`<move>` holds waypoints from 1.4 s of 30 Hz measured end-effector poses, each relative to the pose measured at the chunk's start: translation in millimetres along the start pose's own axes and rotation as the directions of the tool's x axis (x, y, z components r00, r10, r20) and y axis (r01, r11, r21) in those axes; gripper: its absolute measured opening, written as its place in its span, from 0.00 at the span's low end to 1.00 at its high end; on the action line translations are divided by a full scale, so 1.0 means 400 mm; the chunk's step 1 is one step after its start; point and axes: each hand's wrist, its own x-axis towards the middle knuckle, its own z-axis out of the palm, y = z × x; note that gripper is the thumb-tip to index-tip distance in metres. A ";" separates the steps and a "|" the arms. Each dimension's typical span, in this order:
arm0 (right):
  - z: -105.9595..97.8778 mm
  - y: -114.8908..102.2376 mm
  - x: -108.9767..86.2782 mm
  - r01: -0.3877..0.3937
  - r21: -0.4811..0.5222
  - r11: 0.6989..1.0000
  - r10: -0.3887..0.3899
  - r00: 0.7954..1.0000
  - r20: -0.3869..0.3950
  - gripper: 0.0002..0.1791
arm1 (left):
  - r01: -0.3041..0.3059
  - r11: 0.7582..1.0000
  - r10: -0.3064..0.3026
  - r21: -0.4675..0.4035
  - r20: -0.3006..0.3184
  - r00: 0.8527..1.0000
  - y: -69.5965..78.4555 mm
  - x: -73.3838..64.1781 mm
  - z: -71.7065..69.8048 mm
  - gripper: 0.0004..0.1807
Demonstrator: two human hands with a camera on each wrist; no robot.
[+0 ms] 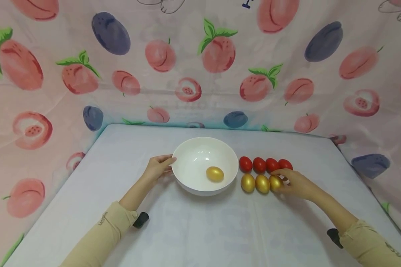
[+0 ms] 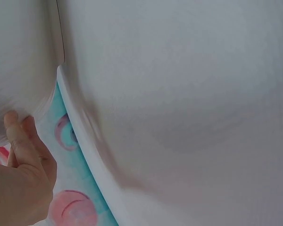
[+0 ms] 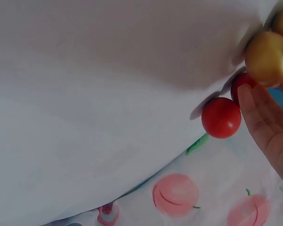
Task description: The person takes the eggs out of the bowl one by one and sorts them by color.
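Observation:
A white bowl (image 1: 190, 181) stands mid-table with one gold egg (image 1: 215, 174) lying inside. My left hand (image 1: 156, 168) pinches the bowl's left rim between thumb and fingers; the left wrist view shows this hand (image 2: 26, 165) against the bowl's outer wall (image 2: 19, 66). To the bowl's right, my right hand (image 1: 299, 184) has its thumb and fingers around the rightmost gold egg (image 1: 275, 183) of a row of three. That gold egg (image 3: 268, 59) is partly cut off from view by the hand (image 3: 269, 122) in the right wrist view.
Several red eggs (image 1: 259, 165) line up just behind the gold row, close to the bowl's right side. A white cloth (image 1: 200, 230) covers the table. Fruit-printed fabric (image 1: 187, 63) hangs behind and along the sides.

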 end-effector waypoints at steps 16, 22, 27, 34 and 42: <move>-0.031 -0.027 0.014 -0.008 -0.034 0.999 0.006 0.998 -0.059 0.26 | -0.001 1.000 0.001 0.011 -0.007 1.000 -0.001 -0.001 0.003 0.25; -0.037 -0.036 0.024 -0.012 -0.031 0.999 0.009 0.994 -0.107 0.22 | -0.002 1.000 0.002 -0.006 -0.004 1.000 -0.003 0.002 0.005 0.25; -0.044 -0.050 0.033 0.017 0.016 1.000 -0.015 0.992 -0.125 0.22 | -0.007 1.000 0.007 -0.001 -0.006 1.000 -0.001 0.002 0.005 0.25; -0.043 -0.077 0.042 0.042 0.048 0.998 -0.035 0.991 -0.131 0.21 | -0.007 1.000 0.007 0.012 -0.006 1.000 -0.003 -0.002 0.002 0.25; -0.042 -0.108 0.062 0.060 0.065 0.996 -0.051 0.990 -0.132 0.20 | -0.001 1.000 0.001 0.008 -0.015 1.000 0.002 -0.005 0.004 0.25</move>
